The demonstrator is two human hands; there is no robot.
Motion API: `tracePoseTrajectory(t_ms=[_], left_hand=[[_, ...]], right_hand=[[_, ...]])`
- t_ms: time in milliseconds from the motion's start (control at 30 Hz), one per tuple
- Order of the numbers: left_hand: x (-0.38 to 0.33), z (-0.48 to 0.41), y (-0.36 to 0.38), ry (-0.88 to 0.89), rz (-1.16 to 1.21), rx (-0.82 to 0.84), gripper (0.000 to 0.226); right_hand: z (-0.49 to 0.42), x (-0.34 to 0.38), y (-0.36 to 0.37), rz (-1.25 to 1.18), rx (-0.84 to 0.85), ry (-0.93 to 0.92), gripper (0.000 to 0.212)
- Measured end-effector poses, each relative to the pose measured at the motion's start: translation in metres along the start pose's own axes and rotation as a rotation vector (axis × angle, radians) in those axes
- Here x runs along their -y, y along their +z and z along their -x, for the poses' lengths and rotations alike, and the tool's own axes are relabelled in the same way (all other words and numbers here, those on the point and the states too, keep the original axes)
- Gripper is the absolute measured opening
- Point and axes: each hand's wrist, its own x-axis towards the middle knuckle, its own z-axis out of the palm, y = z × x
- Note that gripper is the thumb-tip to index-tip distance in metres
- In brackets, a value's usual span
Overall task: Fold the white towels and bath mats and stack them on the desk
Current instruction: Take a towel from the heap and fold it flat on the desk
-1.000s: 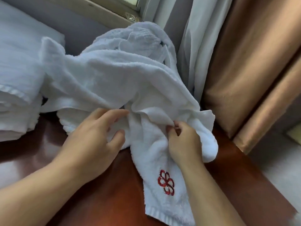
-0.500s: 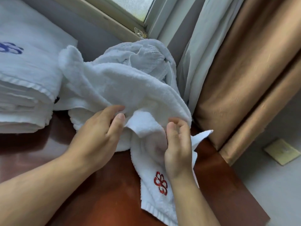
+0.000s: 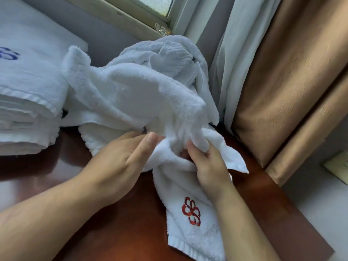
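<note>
Towel: a crumpled white terry towel [image 3: 135,95] lies heaped at the centre of the view, bulging up toward 12 o'clock, with one end trailing down to 5 o'clock over the desk edge.
Emblem: a red looped emblem [image 3: 191,211] is stitched on that trailing end, just above its ribbed hem.
Right hand: the right hand [image 3: 209,166] comes in from 5 o'clock; its fingers are curled tight around a bunched fold of the white terry towel, the thumb closing on the cloth from the left.
Left hand: the left hand [image 3: 120,159] comes in from 8 o'clock, fingers nearly straight with the tips at the towel's lower edge and the thumb laid alongside. Whether any cloth is nipped between them, I cannot tell.
Back of heap: a waffle-weave white cloth [image 3: 169,55] sits at 12 o'clock of the heap, touching the towel.
Stack: a stack of folded white towels [image 3: 28,87] stands at 9 o'clock, just beside the heap, a blue emblem [image 3: 7,53] on its top layer.
Desk: a glossy reddish-brown wooden desk [image 3: 122,223] carries the heap and the stack.
Surround: a pale window frame [image 3: 131,14] at 12 o'clock, a white sheer curtain [image 3: 241,44] at 1 o'clock, a tan satin curtain [image 3: 291,81] at 2 to 3 o'clock.
</note>
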Motion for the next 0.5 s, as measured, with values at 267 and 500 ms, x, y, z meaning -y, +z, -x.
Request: tracePoseTrajectory(t_ms=[267, 500], left_hand=[[0.000, 0.000, 0.005, -0.041, -0.278, 0.034, 0.066], [-0.005, 0.001, 0.002, -0.027, -0.210, -0.019, 0.084]], right_hand=[[-0.002, 0.006, -0.006, -0.521, -0.054, 0.179, 0.062], [-0.004, 0.013, -0.025, -0.644, -0.378, -0.101, 0.051]])
